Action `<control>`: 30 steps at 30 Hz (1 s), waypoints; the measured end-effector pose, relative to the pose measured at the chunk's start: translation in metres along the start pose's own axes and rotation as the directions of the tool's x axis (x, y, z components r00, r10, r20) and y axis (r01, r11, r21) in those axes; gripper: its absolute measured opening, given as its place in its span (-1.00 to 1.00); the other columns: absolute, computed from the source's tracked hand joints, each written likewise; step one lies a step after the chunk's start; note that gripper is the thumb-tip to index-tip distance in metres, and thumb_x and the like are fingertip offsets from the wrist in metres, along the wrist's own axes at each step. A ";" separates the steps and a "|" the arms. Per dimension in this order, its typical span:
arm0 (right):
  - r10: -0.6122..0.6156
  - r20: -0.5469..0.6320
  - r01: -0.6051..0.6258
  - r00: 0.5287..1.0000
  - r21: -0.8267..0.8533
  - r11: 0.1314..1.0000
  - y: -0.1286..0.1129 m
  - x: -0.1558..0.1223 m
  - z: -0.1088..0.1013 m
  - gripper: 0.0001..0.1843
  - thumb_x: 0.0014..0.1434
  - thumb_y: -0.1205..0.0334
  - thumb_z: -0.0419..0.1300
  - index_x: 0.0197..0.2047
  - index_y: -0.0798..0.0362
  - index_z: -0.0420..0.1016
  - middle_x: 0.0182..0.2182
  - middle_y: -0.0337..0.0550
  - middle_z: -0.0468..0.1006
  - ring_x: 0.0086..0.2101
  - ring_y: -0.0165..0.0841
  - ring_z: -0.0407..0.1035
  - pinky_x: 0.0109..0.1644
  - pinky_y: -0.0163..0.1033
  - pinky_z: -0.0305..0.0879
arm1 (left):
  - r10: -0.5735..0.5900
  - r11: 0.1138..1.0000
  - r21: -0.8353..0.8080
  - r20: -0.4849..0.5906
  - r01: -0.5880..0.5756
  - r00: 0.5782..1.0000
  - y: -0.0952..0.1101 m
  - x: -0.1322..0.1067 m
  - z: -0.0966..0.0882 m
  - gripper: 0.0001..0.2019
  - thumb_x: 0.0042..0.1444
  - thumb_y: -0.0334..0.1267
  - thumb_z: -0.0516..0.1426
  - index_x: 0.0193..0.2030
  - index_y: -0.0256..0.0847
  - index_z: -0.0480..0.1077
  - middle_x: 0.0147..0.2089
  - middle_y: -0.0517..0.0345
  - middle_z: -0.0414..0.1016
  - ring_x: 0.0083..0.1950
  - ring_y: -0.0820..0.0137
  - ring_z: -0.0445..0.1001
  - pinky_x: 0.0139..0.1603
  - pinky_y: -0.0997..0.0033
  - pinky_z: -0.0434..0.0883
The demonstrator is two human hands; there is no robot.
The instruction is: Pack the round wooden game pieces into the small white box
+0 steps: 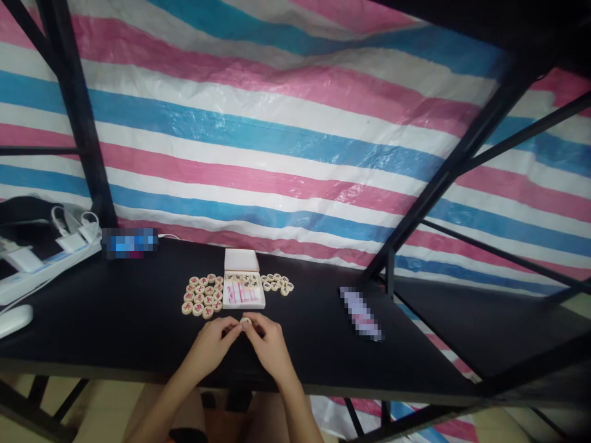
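1. Two bare hands, fingertips meeting – left hand (pixel 213 343) and right hand (pixel 268 346), thumbs and forefingers drawn together at one small item, other fingers curled.
2. One round piece (pixel 245 321), pale, marking too small to read – between the fingertips of both hands. Right thumb and forefinger pinch it; left fingertips are at its edge, pinching or merely touching, cannot tell.
3. One white box (pixel 244 306), open, just beyond the fingertips; its lid (pixel 241 260) at the far side, black-marked pieces (pixel 242 278) in its far part, a pink-lined panel (pixel 241 294) over the near part.
4. One cluster of red-marked pieces (pixel 199 298), flat, beyond the left fingers, beside the box.
5. One smaller group of black-marked discs (pixel 276 283), beyond the right fingers, on the box's other side.
6. One white power strip (pixel 50 261), plugs fitted, well left of the fingers.
7. One black table (pixel 323 344), under all items; one striped sheet (pixel 258 160) upright beyond the fingers.
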State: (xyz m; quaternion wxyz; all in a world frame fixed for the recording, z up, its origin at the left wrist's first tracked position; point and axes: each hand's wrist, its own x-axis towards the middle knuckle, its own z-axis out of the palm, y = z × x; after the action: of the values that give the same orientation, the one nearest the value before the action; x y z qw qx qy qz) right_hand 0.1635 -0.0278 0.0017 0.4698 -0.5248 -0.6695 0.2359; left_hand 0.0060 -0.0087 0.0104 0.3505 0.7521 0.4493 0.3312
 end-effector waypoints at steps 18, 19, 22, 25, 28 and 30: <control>0.020 0.017 -0.021 1.000 0.039 0.999 0.001 0.000 0.001 -0.74 0.22 0.18 0.08 -0.13 0.03 0.54 -0.27 -0.11 0.60 -0.32 -0.31 0.47 -0.22 -0.29 0.38 | 0.000 1.000 0.020 -0.009 0.000 1.000 -0.005 0.001 0.001 -0.72 0.17 -0.21 -0.05 -0.34 -0.18 0.47 -0.32 0.14 0.57 -0.26 0.32 0.49 -0.22 0.47 0.34; 0.022 0.019 -0.023 1.000 0.040 0.999 0.001 0.000 0.001 -0.74 0.22 0.18 0.08 -0.14 0.04 0.54 -0.27 -0.11 0.60 -0.32 -0.32 0.47 -0.22 -0.29 0.38 | 0.001 1.000 0.024 -0.004 -0.001 1.000 -0.005 0.001 0.000 -0.72 0.17 -0.21 -0.05 -0.34 -0.18 0.47 -0.33 0.14 0.57 -0.26 0.32 0.49 -0.23 0.47 0.33; 0.011 0.036 -0.013 0.999 0.054 0.998 0.001 0.001 0.001 -0.75 0.20 0.20 0.09 -0.13 0.06 0.53 -0.29 -0.12 0.60 -0.36 -0.34 0.47 -0.25 -0.31 0.38 | 0.005 1.000 0.019 0.002 -0.005 1.000 -0.005 0.001 0.000 -0.72 0.18 -0.19 -0.05 -0.32 -0.19 0.47 -0.32 0.14 0.56 -0.26 0.32 0.48 -0.22 0.47 0.33; -0.003 0.051 0.000 0.999 0.059 0.998 0.001 0.001 0.001 -0.74 0.16 0.24 0.12 -0.10 0.07 0.51 -0.31 -0.12 0.60 -0.39 -0.36 0.46 -0.28 -0.32 0.38 | 0.005 1.000 -0.005 0.004 -0.005 1.000 -0.006 0.002 0.001 -0.71 0.19 -0.18 -0.05 -0.30 -0.20 0.47 -0.30 0.13 0.57 -0.25 0.32 0.48 -0.20 0.47 0.33; -0.012 0.052 0.009 0.999 0.059 0.998 0.000 0.000 0.001 -0.74 0.16 0.26 0.12 -0.09 0.07 0.50 -0.27 -0.11 0.59 -0.38 -0.36 0.46 -0.27 -0.31 0.38 | -0.003 1.000 -0.006 -0.003 0.003 1.000 -0.006 0.002 0.002 -0.71 0.18 -0.18 -0.05 -0.31 -0.20 0.47 -0.32 0.13 0.56 -0.26 0.32 0.48 -0.23 0.47 0.32; -0.018 0.050 0.015 0.999 0.061 0.998 0.000 0.000 0.001 -0.74 0.15 0.27 0.12 -0.08 0.07 0.50 -0.26 -0.10 0.59 -0.37 -0.35 0.46 -0.27 -0.30 0.39 | -0.005 1.000 -0.008 -0.012 0.005 1.000 -0.005 0.002 0.002 -0.71 0.18 -0.19 -0.05 -0.33 -0.21 0.46 -0.33 0.13 0.55 -0.27 0.32 0.48 -0.25 0.48 0.32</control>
State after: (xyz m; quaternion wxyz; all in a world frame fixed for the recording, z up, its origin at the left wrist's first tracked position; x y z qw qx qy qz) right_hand 0.1629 -0.0279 0.0011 0.4703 -0.4987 -0.6781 0.2651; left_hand 0.0057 -0.0058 0.0053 0.3517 0.7474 0.4521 0.3366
